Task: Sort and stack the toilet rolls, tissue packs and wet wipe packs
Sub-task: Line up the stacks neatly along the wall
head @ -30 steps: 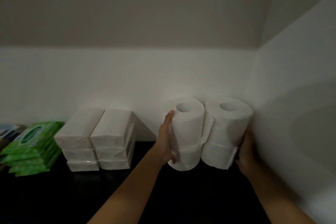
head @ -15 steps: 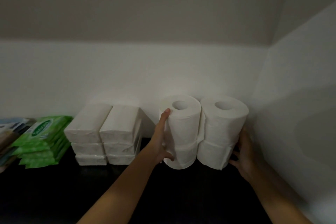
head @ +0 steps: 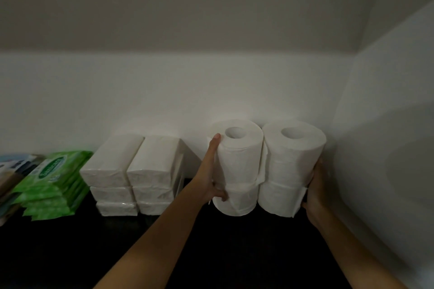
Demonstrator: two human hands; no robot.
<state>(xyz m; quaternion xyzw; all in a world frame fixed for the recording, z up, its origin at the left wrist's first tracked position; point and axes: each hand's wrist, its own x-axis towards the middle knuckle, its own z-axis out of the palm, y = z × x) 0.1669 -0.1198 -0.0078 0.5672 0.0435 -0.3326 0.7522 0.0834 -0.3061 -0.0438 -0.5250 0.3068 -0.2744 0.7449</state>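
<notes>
Two stacks of white toilet rolls stand side by side near the right corner, each two rolls high: the left stack [head: 238,166] and the right stack [head: 292,166]. My left hand [head: 207,178] lies flat against the left stack's left side, fingers straight up, thumb under the upper roll. My right hand [head: 315,192] presses the right stack's right side; its fingers are mostly hidden. White tissue packs [head: 133,173] sit in two stacks of three to the left. Green wet wipe packs [head: 51,183] are piled at far left.
Everything rests on a dark shelf surface [head: 211,253]. A white back wall [head: 164,91] runs behind the stacks and a white side wall [head: 387,148] closes the right. Some blurred packaging [head: 11,171] lies at the far left edge.
The view has shifted so the piles sit further right in the frame. Both hands stay pressed on the outer sides of the roll stacks; the stacks look closer together.
</notes>
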